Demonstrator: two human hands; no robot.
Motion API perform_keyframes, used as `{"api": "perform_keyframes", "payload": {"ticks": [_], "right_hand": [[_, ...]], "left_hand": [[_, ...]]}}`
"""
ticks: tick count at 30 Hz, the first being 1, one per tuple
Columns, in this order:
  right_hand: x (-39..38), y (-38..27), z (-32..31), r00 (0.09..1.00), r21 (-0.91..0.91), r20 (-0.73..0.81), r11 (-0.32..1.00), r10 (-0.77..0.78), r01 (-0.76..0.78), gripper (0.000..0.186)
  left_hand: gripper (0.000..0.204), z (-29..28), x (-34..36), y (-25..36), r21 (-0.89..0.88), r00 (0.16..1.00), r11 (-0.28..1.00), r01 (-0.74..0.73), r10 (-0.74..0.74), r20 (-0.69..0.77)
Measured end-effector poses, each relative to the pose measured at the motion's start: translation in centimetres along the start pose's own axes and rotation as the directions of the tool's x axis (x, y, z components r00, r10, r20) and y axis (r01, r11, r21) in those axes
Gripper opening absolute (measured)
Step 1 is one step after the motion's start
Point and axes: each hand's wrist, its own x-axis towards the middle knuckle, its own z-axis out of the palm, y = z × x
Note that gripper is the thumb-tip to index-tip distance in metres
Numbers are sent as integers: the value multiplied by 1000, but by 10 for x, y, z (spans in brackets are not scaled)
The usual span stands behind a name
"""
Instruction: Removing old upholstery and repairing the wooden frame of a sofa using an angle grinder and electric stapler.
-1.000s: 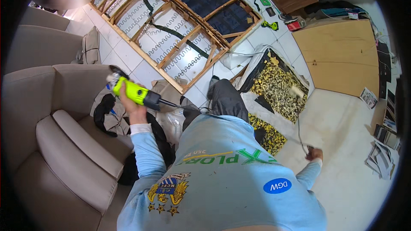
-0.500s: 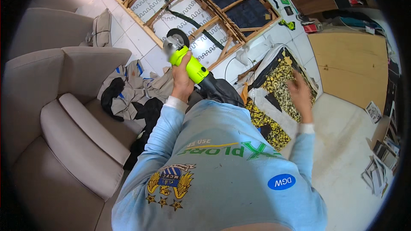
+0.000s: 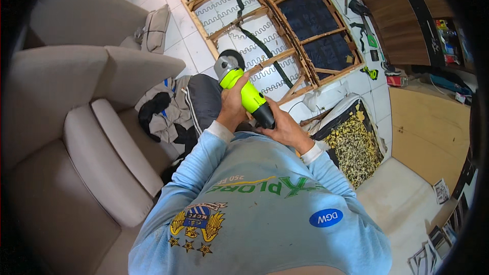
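Note:
In front of my waist I hold a bright yellow-green angle grinder [image 3: 248, 91] with a black rear end. My left hand [image 3: 233, 107] wraps round its body just behind the metal gear head. Around the black tail end closes my right hand [image 3: 286, 126], its fingers partly hidden beneath. A dark disc [image 3: 233, 58] at the tool's front points away from me. Beyond it lies a wooden sofa frame [image 3: 300, 46] with zigzag springs and dark webbing straps on the tiled floor.
Grey-beige sofas [image 3: 102, 137] stand along the left, with crumpled fabric [image 3: 160, 117] beside them. At right lies a speckled yellow-black foam block [image 3: 354, 145] near a pale wooden panel [image 3: 430, 127]. Small tools, including a lime-green one [image 3: 370, 73], lie by the brown cabinet [image 3: 397, 20].
My right hand has moved left from above the foam block and now grips the grinder's tail end. The view has shifted, and the left hand still holds the grinder.

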Motion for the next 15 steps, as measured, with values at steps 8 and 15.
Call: {"api": "perform_keyframes", "payload": {"ticks": [8,15], "right_hand": [[82,-32,49,957,35,-112,963,269,-267,79],[158,-98,117,840,131,-338,905,424,-404,84]], "left_hand": [[28,-47,126,47,131,931,930,344,-356,85],[20,-45,176,144,476,876,813,334,-454,162]]}}
